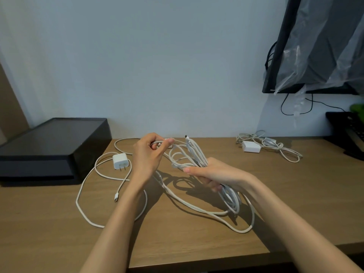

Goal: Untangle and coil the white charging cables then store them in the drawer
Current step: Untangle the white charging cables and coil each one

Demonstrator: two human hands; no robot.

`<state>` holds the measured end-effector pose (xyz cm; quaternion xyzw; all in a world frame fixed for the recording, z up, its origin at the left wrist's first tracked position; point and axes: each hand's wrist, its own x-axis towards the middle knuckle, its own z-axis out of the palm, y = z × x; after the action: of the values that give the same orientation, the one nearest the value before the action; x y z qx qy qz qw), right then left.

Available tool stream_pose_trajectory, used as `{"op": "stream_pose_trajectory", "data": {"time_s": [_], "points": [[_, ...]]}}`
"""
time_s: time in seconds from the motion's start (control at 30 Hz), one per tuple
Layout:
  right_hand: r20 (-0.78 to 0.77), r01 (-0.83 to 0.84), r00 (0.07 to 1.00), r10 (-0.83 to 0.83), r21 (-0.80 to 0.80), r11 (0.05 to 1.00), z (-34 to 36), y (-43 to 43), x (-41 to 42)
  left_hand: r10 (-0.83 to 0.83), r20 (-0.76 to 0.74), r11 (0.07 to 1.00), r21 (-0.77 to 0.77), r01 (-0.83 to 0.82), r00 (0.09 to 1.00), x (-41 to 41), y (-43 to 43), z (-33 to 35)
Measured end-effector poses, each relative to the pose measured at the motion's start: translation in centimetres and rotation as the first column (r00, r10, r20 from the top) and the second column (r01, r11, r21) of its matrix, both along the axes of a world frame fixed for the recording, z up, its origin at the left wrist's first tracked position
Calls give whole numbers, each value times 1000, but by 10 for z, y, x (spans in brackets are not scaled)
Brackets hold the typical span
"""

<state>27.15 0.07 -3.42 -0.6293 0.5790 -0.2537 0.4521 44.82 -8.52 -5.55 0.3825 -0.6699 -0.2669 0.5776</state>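
Above the middle of the wooden desk [197, 239], my right hand [214, 174] grips a bundle of white cable loops [194, 154]. One connector end sticks up at the top of the bundle. My left hand [147, 154] pinches a strand of the same white cable between thumb and fingers, up and to the left of the bundle. More of this cable [226, 213] trails down onto the desk in long loops. A white plug adapter [120, 161] with its own cable lies on the desk to the left.
A black flat box [49, 146] stands at the left against the wall. Another tangled white cable with a white adapter [251, 146] lies at the back right. A plastic-wrapped screen [315, 46] hangs at top right, above a black object [346, 131].
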Motion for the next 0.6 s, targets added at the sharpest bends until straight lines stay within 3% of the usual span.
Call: {"op": "stream_pose_trajectory", "data": {"time_s": [0.2,0.37,0.43,0.5,0.6], "points": [[41,8,999,-8,17,1000,-6,-2,-2,-15,-25,999,46,16,1000,2,0,3],[316,59,946,-78,69,996,-13,-5,-15,-97,-39,988,118,101,995,2,-4,1],[514,125,846,-145,73,989,-16,-8,-21,-138,-15,982,125,139,990,0,-4,-1],[723,186,665,-187,82,979,-17,-12,-27,-175,-15,974,140,176,984,-2,-4,-3],[894,249,407,-186,87,965,-14,-15,-37,-168,-36,973,155,172,985,-1,-6,-4]]}}
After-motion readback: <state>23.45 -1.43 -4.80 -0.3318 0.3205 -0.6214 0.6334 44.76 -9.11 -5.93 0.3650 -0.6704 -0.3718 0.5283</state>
